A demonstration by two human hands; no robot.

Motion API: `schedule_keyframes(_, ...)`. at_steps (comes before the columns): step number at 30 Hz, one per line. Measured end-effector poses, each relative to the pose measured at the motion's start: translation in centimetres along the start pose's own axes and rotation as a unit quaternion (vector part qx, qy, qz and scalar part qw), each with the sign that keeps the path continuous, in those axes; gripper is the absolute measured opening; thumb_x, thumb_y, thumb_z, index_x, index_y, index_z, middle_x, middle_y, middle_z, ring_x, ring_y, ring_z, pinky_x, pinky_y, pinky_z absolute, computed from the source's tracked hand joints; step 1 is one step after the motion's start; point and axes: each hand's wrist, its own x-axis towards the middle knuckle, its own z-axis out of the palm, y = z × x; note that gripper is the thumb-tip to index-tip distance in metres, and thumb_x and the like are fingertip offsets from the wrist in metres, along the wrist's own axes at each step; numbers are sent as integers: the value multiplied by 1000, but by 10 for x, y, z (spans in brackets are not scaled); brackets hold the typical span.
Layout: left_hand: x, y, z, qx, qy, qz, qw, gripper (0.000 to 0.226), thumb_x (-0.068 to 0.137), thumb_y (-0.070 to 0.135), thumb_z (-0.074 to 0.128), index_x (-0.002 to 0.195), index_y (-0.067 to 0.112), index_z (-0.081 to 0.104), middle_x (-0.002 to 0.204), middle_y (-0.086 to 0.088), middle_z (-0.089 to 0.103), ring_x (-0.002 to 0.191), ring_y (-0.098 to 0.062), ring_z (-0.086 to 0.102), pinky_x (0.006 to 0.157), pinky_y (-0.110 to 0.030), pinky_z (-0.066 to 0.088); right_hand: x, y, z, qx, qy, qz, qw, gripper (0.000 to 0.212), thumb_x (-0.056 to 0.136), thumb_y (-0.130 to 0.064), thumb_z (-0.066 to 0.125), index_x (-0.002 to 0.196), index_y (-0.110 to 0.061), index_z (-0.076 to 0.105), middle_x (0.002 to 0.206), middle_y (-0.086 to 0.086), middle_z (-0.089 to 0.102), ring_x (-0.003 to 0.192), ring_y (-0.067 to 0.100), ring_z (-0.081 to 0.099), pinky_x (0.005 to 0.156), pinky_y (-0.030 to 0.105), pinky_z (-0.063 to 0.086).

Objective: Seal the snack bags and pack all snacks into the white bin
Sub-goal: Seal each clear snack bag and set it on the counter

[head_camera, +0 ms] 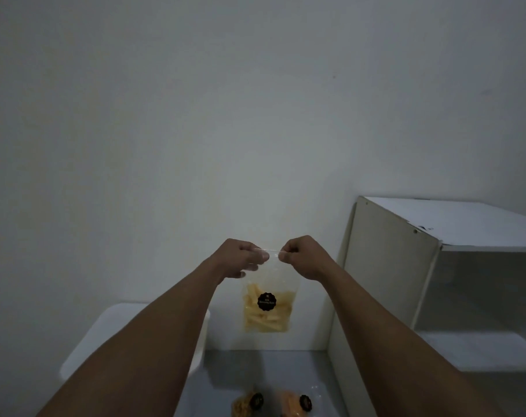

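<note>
A clear snack bag (269,308) of pale yellow sticks with a round black label hangs in the air before the wall. My left hand (240,258) pinches its top edge on the left, and my right hand (301,255) pinches the same edge on the right, fingertips almost touching. The white bin (111,329) stands at the lower left, partly hidden by my left forearm. Two more labelled snack bags lie on the grey surface at the bottom edge: a brownish snack bag (249,403) and an orange snack bag (298,401).
A white open cabinet (436,266) with a shelf stands at the right, close to my right forearm. A plain white wall (195,115) fills the background. The grey tabletop (264,368) runs between the bin and the cabinet.
</note>
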Motion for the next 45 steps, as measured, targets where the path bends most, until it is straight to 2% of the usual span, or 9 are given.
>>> schedule_keyframes(7,10,1,-6,57,63,65,994,8,77,20,77,70,16,75,70,-3,68,68,-15,59,70,-29,49,-6,2,4,95,22,10,995,10,86,-23,74,79,-16,72,69,-8,62,60,4,52,61,21,40)
schedule_keyframes(15,8,2,-14,-14,9,44,999,19,79,22,80,92,8,77,91,-4,75,79,-12,66,74,-29,56,-10,9,-6,118,47,31,991,13,83,-16,75,71,-14,72,86,-3,74,84,9,66,71,23,46)
schedule_keyframes(19,14,0,-18,-6,36,63,997,13,79,22,81,78,10,78,88,-12,76,80,-19,68,81,-38,56,-11,10,-10,146,60,27,987,11,84,-15,76,90,-7,78,77,-3,71,68,5,61,54,9,43)
schedule_keyframes(21,17,1,-17,7,44,77,996,12,77,23,82,72,14,78,83,-12,76,78,-21,69,87,-42,56,-12,10,-10,172,64,32,982,11,84,-12,74,92,-5,75,80,1,70,68,9,60,52,11,43)
schedule_keyframes(27,13,10,-13,-62,-3,46,997,22,83,24,78,96,6,76,93,-7,76,81,-15,70,81,-33,56,-9,10,-16,184,91,40,978,7,84,-9,72,78,-5,73,80,-4,71,67,1,62,53,8,40)
schedule_keyframes(31,15,13,-10,-83,34,56,994,14,85,18,75,89,5,76,90,-9,76,79,-18,69,83,-35,56,-6,10,-16,198,105,24,974,4,84,-12,74,85,-8,76,82,-5,72,64,-6,62,54,8,42)
schedule_keyframes(35,16,16,-14,-63,63,70,994,14,86,21,74,89,7,76,89,-6,77,75,-13,69,74,-29,53,-6,13,-17,247,99,44,963,9,84,-10,73,90,-3,72,96,1,73,83,11,64,66,25,48)
schedule_keyframes(38,14,17,-16,-58,35,47,997,16,86,24,75,94,11,75,93,-3,77,83,-15,70,72,-27,51,-5,14,-20,235,109,32,965,7,83,-5,72,87,2,73,95,3,75,78,5,65,66,16,46)
schedule_keyframes(45,14,15,-10,-10,68,63,996,13,79,21,78,82,8,78,95,-10,76,74,-13,58,69,-26,46,-3,9,-20,205,70,21,976,8,83,-12,73,85,-4,74,91,3,75,76,11,63,64,25,46)
